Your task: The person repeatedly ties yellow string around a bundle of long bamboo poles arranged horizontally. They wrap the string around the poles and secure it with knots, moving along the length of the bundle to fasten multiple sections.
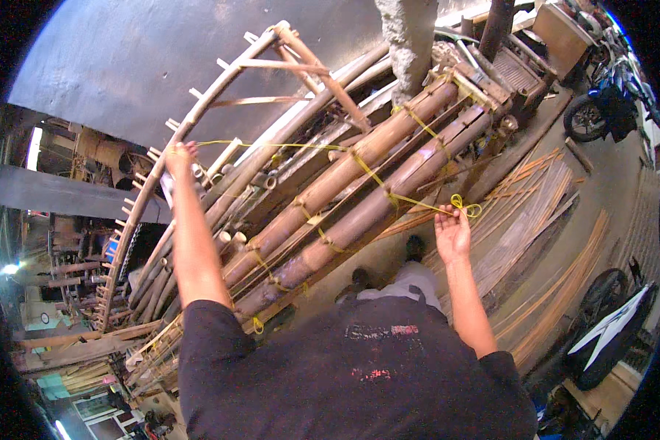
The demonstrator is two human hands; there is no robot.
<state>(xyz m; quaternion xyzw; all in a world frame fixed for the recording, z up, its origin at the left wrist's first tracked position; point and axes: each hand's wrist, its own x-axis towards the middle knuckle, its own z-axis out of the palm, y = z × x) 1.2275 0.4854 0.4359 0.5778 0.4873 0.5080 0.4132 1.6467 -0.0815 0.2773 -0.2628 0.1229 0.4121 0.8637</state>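
Note:
Two thick brown bamboo poles, an upper pole (392, 147) and a lower pole (374, 213), lie side by side on a slant before me, bound at intervals with yellow cord. My left hand (182, 155) is stretched far out to the left, closed on one end of a yellow cord (293, 146) that runs taut back to the upper pole. Near the lower pole's right side, my right hand (453, 229) pinches the other length, with a small looped bundle of cord (465, 207) sticking up above the fingers. Between the hands the cord crosses both poles.
A curved bamboo frame (198, 110) with short rungs leans at the upper left beside more poles. Behind stands a rough concrete post (408, 44). Thin bamboo strips (528, 191) cover the floor at right, near parked motorcycles (598, 110). A small loop of cord (257, 325) hangs below the poles.

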